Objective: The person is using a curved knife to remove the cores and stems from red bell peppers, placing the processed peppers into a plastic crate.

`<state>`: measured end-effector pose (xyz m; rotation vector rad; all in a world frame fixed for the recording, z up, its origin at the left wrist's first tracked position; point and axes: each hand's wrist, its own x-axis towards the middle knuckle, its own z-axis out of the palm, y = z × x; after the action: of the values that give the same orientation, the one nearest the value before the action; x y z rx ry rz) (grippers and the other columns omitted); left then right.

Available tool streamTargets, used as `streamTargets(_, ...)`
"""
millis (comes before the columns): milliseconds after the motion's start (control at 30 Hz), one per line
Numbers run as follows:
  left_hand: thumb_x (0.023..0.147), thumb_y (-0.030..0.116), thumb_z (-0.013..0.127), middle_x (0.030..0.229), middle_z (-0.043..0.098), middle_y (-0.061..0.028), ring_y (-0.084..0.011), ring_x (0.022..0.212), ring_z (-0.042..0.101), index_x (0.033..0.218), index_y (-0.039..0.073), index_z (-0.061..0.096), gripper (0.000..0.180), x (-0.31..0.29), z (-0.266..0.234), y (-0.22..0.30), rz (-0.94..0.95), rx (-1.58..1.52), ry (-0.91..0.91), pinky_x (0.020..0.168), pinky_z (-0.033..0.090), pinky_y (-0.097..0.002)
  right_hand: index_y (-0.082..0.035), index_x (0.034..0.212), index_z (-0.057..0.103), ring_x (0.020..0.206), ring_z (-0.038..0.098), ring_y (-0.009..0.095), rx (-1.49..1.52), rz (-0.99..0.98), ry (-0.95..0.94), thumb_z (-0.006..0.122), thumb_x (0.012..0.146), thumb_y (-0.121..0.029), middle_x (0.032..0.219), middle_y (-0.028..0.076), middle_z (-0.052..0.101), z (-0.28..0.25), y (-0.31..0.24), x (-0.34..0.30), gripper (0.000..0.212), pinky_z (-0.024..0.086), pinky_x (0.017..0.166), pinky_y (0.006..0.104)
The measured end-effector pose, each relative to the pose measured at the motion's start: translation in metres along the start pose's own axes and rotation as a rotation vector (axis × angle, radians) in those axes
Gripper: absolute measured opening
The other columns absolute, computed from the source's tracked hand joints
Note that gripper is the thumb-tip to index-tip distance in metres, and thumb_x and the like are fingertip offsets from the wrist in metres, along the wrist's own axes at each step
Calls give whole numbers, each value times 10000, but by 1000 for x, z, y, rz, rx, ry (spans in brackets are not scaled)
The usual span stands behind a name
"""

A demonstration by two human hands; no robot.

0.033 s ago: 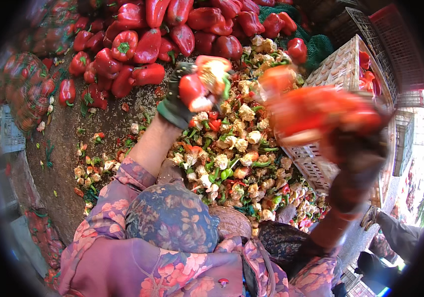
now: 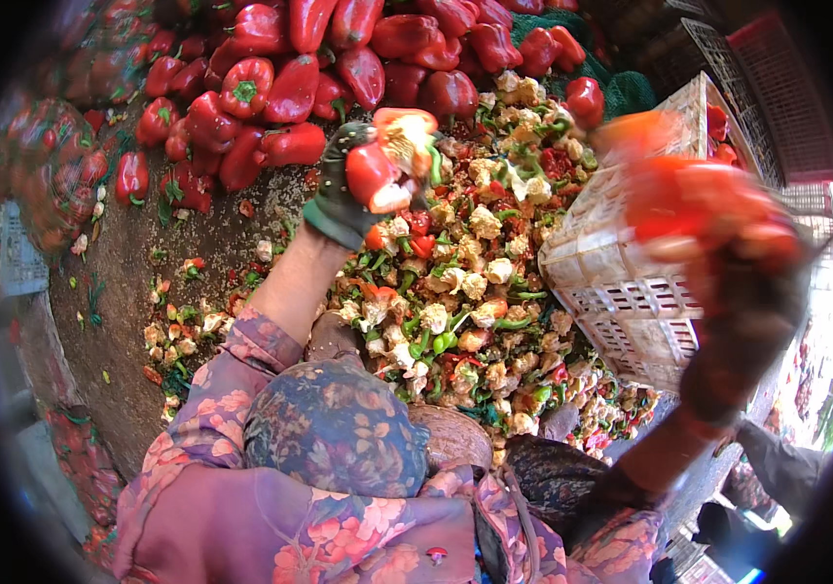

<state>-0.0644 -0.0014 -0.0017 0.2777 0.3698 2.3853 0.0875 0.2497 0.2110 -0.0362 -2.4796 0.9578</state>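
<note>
My left hand [image 2: 339,185], in a dark glove with a green cuff, grips a cut red bell pepper [image 2: 371,177]. Pale seeds and core show on its cut side, with a bit of green at the edge. On the right, my dark-gloved right hand [image 2: 752,307] is smeared by motion and holds red bell pepper pieces [image 2: 699,206] in front of a white plastic crate [image 2: 621,277]. Another blurred orange-red patch shows just beyond these pieces; whether it is held or loose I cannot tell. More red pepper lies inside the crate.
Whole red bell peppers [image 2: 290,92] are heaped at the far side. Between my arms spreads a pile of cut-out pepper cores [image 2: 475,282] with green stems. Net sacks of peppers [image 2: 52,170] stand at left, dark red crates [image 2: 786,107] at far right. A person's leg [image 2: 781,472] shows lower right.
My right hand has moved right and slightly outward with the pepper pieces, uncovering more of the white crate's side. My left hand has shifted slightly left, still gripping the cut pepper.
</note>
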Motion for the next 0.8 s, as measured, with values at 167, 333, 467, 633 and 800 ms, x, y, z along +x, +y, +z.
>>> streamTargets(167,756,302,588,1110,587,-173,-306,1026,585,1254,-21,455,609,-10,23,-10,69,-5,67,935,462,-440,-9,888,652,811,652,175,-1097,-227,130,596,842,-22,915,128,678,-77,58,-12,73,528,681,247)
streamTargets(333,773,276,616,1208,540,-129,-240,1078,551,1343,-5,374,680,-20,69,-25,-53,134,117,959,434,-374,-49,976,604,825,612,285,-14,0,-202,738,689,-193,900,133,623,118,20,-11,348,495,699,368)
streamTargets(467,779,237,676,1180,538,-66,-144,997,546,1356,48,383,674,-33,56,-36,-151,562,275,867,457,-298,-29,1057,614,752,627,132,-108,104,-499,789,682,-202,841,108,653,140,32,-18,448,506,676,287)
streamTargets(633,817,140,660,1096,562,-50,-111,877,569,1302,35,430,547,-39,42,-63,-97,365,327,755,489,-261,-60,841,619,644,601,282,378,443,-264,757,646,-273,735,124,609,181,73,-61,320,491,595,358)
streamTargets(800,828,219,665,937,589,-33,-110,800,577,1173,35,501,425,-53,19,-79,40,525,441,712,492,-262,-28,816,570,614,613,188,349,331,-78,732,704,-191,672,89,581,200,71,-84,256,499,560,337)
